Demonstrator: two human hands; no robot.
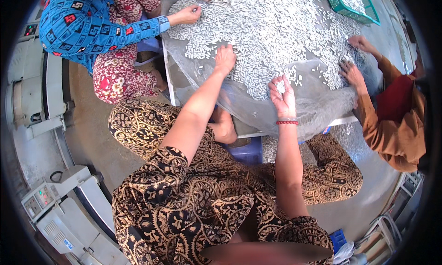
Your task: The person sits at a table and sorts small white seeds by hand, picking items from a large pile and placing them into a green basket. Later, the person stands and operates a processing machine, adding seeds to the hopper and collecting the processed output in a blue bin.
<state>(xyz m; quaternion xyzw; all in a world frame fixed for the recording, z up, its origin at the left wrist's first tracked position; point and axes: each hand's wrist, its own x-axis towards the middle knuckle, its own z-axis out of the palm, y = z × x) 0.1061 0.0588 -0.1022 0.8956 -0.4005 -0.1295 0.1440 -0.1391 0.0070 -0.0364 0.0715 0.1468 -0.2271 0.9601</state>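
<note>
Grip by the right hand (282,95): a few small white oblong pieces (280,86) are pinched and raised for inspection. Flat and unclenched, the left hand (224,59) is pressed onto the heap (271,30) spread over the plastic-covered table (294,113).

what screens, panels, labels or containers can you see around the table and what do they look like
Control panel: lower left, on a grey machine; small slanted box face with green and red buttons.
Label: lower left, on the same machine's pale casing; small blue mark, too small to make out.
Second panel: upper left edge, on another grey machine; small, dark, with tiny coloured dots.
Green basket: top right on the table; rectangular mesh plastic, holding small white pieces.
No screens show.
</note>
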